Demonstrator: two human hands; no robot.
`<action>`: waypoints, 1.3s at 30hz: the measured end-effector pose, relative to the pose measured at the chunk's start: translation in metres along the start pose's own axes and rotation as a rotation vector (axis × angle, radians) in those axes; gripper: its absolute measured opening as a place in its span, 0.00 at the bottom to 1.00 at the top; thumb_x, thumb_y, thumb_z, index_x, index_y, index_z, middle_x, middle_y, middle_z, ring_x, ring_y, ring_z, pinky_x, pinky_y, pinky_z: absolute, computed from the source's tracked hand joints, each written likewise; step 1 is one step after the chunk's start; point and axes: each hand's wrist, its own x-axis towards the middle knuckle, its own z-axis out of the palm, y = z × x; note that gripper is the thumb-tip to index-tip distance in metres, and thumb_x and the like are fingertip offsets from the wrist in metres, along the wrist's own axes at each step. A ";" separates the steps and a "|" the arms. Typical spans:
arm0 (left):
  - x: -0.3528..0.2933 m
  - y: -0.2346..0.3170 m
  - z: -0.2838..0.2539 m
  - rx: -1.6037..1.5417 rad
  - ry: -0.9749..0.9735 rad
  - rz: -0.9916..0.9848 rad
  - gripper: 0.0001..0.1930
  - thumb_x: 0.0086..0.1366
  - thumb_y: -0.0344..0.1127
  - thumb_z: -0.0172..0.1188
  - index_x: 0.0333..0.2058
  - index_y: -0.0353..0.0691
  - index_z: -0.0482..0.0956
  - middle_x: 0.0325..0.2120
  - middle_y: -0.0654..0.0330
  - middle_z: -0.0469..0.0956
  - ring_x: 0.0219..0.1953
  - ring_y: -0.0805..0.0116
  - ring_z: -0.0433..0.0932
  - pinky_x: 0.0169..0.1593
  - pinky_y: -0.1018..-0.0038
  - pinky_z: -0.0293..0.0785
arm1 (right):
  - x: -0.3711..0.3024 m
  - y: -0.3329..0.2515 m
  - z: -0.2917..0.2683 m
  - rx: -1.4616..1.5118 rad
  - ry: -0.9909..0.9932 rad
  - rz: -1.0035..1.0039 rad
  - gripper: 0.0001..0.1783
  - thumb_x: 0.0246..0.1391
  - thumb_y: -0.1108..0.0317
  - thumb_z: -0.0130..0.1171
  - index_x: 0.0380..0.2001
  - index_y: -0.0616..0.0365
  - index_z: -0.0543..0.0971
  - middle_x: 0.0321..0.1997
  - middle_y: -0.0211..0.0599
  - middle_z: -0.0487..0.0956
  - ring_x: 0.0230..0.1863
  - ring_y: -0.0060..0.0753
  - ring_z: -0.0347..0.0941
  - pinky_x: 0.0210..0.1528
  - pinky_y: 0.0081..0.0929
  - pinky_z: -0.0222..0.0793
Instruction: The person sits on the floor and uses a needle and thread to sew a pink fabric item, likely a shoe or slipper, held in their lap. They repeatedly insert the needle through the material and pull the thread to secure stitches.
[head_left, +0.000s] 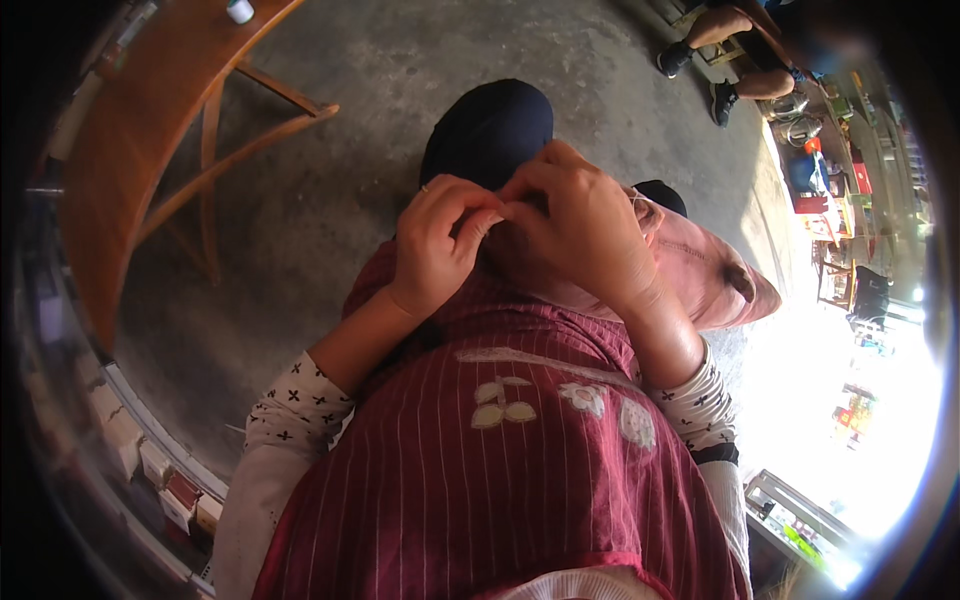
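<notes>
My left hand (432, 240) and my right hand (590, 225) meet above my lap, thumbs and fingers pinched together at the tips. Whatever is between the fingertips is too small or hidden to make out. Under and beside my right hand lies a pink cloth (705, 265) that looks like a garment, draped over my lap with a seam and a dark spot near its right end. A thin pale strand (636, 194) shows by the right wrist. Beneath both hands is my maroon striped apron (480, 420) with pale fruit and flower patches.
A curved brown wooden table (130, 150) with crossed legs stands at left, a small white-capped container (240, 11) on it. My dark-clothed knee (490, 125) rises beyond my hands. Another person's legs (725, 60) show at the far right, near cluttered shelves (835, 180).
</notes>
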 end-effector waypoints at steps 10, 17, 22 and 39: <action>-0.014 -0.003 -0.011 -0.181 -0.157 -0.299 0.17 0.61 0.28 0.70 0.47 0.36 0.75 0.40 0.62 0.78 0.41 0.74 0.77 0.46 0.77 0.75 | 0.018 0.021 0.012 0.020 -0.098 0.031 0.10 0.52 0.60 0.64 0.29 0.53 0.85 0.34 0.47 0.81 0.37 0.52 0.80 0.40 0.44 0.75; -0.013 -0.009 -0.009 -0.223 -0.147 -0.279 0.17 0.59 0.27 0.71 0.46 0.36 0.76 0.40 0.62 0.78 0.42 0.75 0.77 0.48 0.76 0.74 | 0.020 0.014 0.013 0.068 -0.048 0.048 0.09 0.52 0.60 0.63 0.29 0.54 0.84 0.34 0.46 0.80 0.36 0.53 0.80 0.39 0.45 0.75; -0.016 -0.011 -0.006 -0.326 -0.096 -0.348 0.13 0.62 0.25 0.68 0.45 0.36 0.77 0.37 0.65 0.78 0.39 0.78 0.78 0.44 0.81 0.74 | 0.019 0.019 0.015 0.138 -0.016 0.055 0.09 0.52 0.61 0.64 0.29 0.55 0.84 0.33 0.45 0.80 0.36 0.52 0.79 0.40 0.44 0.74; -0.013 -0.005 -0.009 -0.356 -0.078 -0.339 0.05 0.63 0.23 0.65 0.37 0.35 0.78 0.33 0.65 0.76 0.23 0.84 0.73 0.18 0.85 0.66 | 0.033 0.004 -0.049 0.783 0.377 0.014 0.11 0.73 0.63 0.44 0.40 0.59 0.70 0.27 0.39 0.81 0.19 0.19 0.72 0.19 0.16 0.65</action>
